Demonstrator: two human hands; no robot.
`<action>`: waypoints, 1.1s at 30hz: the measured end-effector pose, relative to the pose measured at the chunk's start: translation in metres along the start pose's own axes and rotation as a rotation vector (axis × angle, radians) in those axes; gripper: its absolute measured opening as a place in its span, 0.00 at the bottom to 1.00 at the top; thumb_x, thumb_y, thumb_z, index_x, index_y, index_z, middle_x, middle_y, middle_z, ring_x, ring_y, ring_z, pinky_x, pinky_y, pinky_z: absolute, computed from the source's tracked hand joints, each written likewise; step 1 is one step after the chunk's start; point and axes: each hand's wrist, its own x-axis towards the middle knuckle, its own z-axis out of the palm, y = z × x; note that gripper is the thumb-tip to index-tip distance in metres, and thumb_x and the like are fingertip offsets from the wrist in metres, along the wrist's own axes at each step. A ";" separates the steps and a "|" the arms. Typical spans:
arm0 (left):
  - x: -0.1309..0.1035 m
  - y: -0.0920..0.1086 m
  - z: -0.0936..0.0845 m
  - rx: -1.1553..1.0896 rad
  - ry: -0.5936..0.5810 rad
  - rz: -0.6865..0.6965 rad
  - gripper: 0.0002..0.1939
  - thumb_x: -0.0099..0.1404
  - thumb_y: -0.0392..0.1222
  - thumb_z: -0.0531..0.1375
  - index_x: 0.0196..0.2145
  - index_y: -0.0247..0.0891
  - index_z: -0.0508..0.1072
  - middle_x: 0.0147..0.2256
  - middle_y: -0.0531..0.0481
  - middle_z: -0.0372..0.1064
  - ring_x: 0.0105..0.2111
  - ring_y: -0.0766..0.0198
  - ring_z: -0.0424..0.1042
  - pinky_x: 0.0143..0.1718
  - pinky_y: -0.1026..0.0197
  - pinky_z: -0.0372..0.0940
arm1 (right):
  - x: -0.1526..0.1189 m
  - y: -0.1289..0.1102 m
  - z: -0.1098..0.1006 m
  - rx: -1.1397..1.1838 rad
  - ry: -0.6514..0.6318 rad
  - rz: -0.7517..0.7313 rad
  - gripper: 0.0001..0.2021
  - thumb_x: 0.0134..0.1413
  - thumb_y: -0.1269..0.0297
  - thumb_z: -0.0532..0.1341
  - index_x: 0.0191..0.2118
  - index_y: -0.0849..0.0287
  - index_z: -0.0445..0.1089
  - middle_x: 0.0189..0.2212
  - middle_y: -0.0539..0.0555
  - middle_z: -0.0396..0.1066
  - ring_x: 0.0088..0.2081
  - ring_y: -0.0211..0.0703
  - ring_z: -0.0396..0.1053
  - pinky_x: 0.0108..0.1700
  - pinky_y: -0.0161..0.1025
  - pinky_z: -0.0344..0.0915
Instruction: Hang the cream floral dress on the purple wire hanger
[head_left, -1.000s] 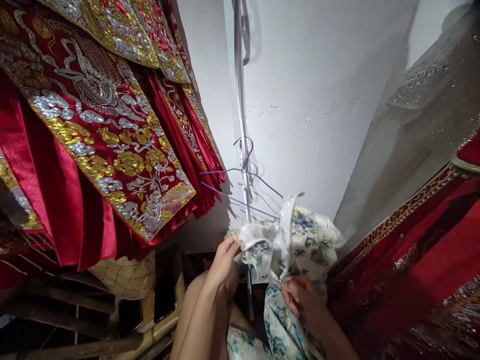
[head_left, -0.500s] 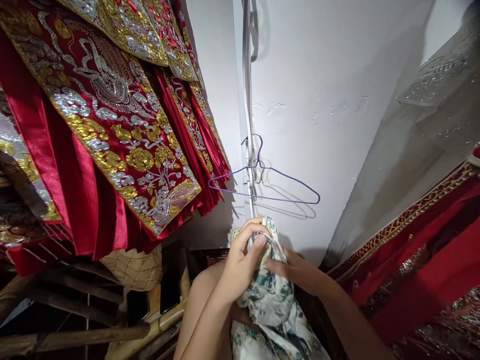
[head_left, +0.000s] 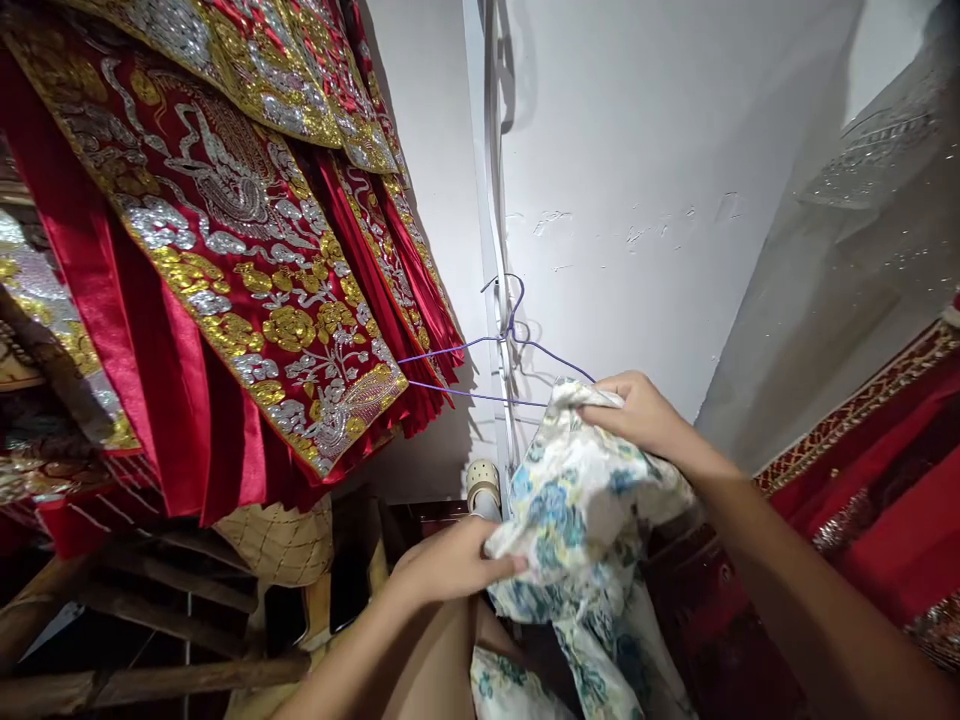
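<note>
A white garment with blue, green and yellow flowers (head_left: 559, 510) hangs in folds between my hands. My left hand (head_left: 465, 560) pinches its left edge low down, thumb on top. My right hand (head_left: 634, 410) is closed on its upper part, at the right arm of a thin purple hanger (head_left: 469, 345). That end of the hanger is hidden behind the cloth and fingers. The hanger's hook is at a white upright pole (head_left: 493, 180) in front of the wall.
Red garments with gold and silver embroidery (head_left: 285, 320) hang at the left. More red cloth (head_left: 885, 500) is at the right, beneath clear plastic (head_left: 847, 260). Bamboo furniture (head_left: 172, 685) and a woven basket (head_left: 281, 540) stand lower left. A beige clog (head_left: 481, 480) shows below the pole.
My hands have moved apart, the right one up to the hanger, the left one down and left. The bunched garment is now spread and raised, covering the hanger's right end, and the hanger has tilted slightly.
</note>
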 end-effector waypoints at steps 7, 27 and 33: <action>-0.034 0.011 -0.052 0.643 0.215 -0.191 0.20 0.71 0.48 0.50 0.24 0.40 0.70 0.27 0.39 0.73 0.31 0.47 0.73 0.40 0.52 0.61 | 0.040 0.060 0.038 0.099 0.280 -0.162 0.17 0.54 0.54 0.59 0.40 0.60 0.78 0.39 0.56 0.79 0.45 0.51 0.74 0.50 0.44 0.67; -0.014 0.037 -0.102 0.611 0.718 -0.397 0.10 0.67 0.39 0.53 0.34 0.40 0.75 0.33 0.40 0.74 0.38 0.45 0.76 0.48 0.46 0.66 | -0.011 0.045 0.005 -0.091 0.179 0.075 0.17 0.54 0.50 0.62 0.33 0.59 0.79 0.30 0.55 0.79 0.31 0.53 0.74 0.31 0.41 0.66; 0.025 0.046 -0.121 0.647 0.702 -0.294 0.12 0.69 0.40 0.50 0.35 0.38 0.73 0.40 0.34 0.76 0.44 0.44 0.76 0.48 0.49 0.66 | -0.021 0.036 0.019 0.029 0.141 0.041 0.16 0.54 0.51 0.63 0.36 0.59 0.79 0.33 0.55 0.79 0.38 0.54 0.75 0.37 0.42 0.68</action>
